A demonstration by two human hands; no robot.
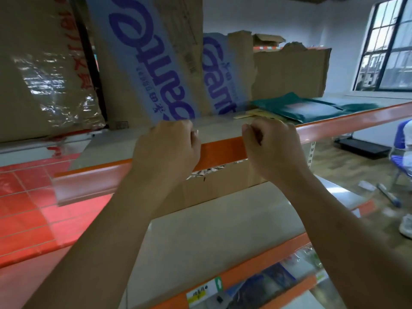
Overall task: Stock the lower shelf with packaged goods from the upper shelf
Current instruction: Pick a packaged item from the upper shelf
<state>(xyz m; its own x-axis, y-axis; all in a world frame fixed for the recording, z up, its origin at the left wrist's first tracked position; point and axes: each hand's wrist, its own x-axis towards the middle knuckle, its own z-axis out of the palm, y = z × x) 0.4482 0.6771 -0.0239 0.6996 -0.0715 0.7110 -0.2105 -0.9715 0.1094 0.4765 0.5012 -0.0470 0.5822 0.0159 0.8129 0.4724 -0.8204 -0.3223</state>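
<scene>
Your left hand (166,148) & right hand (270,148) curl at upper shelf (356,121) edge; fingertips hidden, can't tell if they grip anything. Cardboard box (142,63) cut off up top.

This was a shop, or its stockroom. Metal retail shelving ran in tiers, each shelf edged with an orange price strip. The upper shelf (218,125) carried big cardboard cartons (156,52) and flat green packets (312,109). The lower shelf (211,230) bore a printed price label (198,294) on its strip, with packaged goods (267,284) showing beneath. A slotted upright (311,155) held the tiers, beside a red wire-grid display panel (26,208).
</scene>
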